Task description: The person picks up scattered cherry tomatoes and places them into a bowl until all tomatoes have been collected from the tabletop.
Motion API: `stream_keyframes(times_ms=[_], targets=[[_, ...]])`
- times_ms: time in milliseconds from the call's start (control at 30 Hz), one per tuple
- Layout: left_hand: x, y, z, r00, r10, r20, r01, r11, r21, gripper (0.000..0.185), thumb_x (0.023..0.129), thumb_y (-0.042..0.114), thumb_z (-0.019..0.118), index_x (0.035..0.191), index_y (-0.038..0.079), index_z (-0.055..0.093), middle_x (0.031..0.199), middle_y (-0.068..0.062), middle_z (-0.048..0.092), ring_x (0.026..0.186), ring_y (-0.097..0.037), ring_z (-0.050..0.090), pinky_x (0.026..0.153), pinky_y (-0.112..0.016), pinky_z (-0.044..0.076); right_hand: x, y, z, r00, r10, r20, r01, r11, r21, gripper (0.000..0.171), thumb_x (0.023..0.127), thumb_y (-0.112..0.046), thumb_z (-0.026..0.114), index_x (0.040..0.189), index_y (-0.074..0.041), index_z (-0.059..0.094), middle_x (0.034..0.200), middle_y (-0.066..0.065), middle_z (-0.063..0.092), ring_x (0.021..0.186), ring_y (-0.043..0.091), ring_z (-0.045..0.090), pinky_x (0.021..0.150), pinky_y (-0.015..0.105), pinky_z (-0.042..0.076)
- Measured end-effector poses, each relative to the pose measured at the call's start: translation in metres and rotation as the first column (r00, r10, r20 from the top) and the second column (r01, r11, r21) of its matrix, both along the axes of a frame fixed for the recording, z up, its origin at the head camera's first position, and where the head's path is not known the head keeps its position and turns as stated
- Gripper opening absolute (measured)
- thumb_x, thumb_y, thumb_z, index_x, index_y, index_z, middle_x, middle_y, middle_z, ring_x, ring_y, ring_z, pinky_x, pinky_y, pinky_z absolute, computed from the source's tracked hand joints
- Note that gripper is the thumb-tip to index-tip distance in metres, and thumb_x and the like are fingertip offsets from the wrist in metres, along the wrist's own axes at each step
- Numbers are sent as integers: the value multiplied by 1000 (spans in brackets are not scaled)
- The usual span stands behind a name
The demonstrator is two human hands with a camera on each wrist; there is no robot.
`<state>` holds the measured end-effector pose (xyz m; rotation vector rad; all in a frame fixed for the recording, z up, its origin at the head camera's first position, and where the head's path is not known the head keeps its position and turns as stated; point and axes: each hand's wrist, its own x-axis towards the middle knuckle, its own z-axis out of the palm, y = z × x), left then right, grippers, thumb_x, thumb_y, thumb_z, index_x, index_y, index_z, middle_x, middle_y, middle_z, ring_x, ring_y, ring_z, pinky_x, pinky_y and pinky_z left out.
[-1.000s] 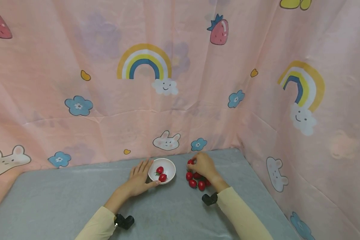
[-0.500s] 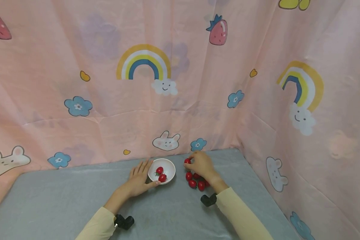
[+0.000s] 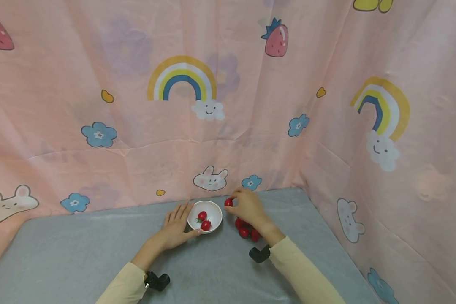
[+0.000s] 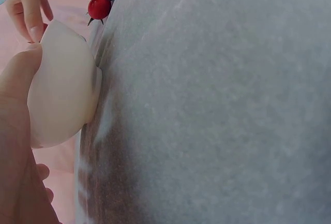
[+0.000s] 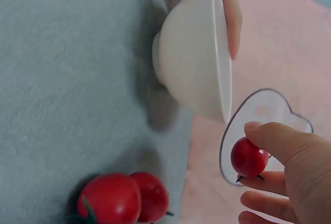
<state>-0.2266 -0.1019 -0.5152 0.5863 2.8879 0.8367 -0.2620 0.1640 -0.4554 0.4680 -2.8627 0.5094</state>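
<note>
A small white bowl [image 3: 214,211] stands on the grey cloth with two cherry tomatoes [image 3: 205,226] inside it. My left hand [image 3: 175,230] holds the bowl from its left side, thumb at the near rim and fingers along the far left rim. To the right of the bowl, my right hand [image 3: 250,207] pinches one red cherry tomato [image 5: 249,157] between thumb and fingers, raised above the cloth in the right wrist view. Several more cherry tomatoes [image 3: 243,233] lie in a group below the right hand, which partly hides them.
A grey cloth [image 3: 99,253] covers the table. A pink printed curtain [image 3: 137,126] hangs behind it and along the right side, close beyond the bowl. Each wrist carries a small black camera, such as the right one [image 3: 259,254].
My right hand has lifted one cherry tomato from the far end of the group and carried it left towards the bowl. My left hand and the bowl have stayed in place.
</note>
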Motion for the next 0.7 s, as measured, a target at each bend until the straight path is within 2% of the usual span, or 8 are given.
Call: stream_keyframes(times_ms=[233, 433, 700], targets=[[4, 1, 5, 999, -3, -38, 4, 1000, 24, 104, 85, 71, 58, 157, 7, 20, 163, -22, 21, 150, -48, 16, 114, -73, 9, 6, -13, 8, 999, 41, -35, -40, 999, 16, 41, 79, -45, 80, 103, -12, 78, 117, 7, 70, 110, 25, 64, 93, 45, 55], [4, 2, 7, 1000, 0, -3, 0, 1000, -7, 102, 86, 67, 60, 158, 9, 18, 165, -20, 18, 151, -46, 14, 116, -71, 9, 11, -23, 8, 995, 74, -64, -73, 997, 24, 40, 80, -46, 80, 102, -12, 78, 120, 7, 69, 111, 25, 64, 92, 45, 55], [4, 2, 10, 999, 9, 33, -8, 999, -31, 101, 87, 65, 60, 159, 12, 15, 166, -17, 15, 153, -43, 11, 117, -69, 9, 14, -30, 9, 994, 101, -33, -100, 994, 42, 42, 82, -49, 77, 106, -14, 77, 127, 7, 67, 117, 27, 59, 98, 45, 52]])
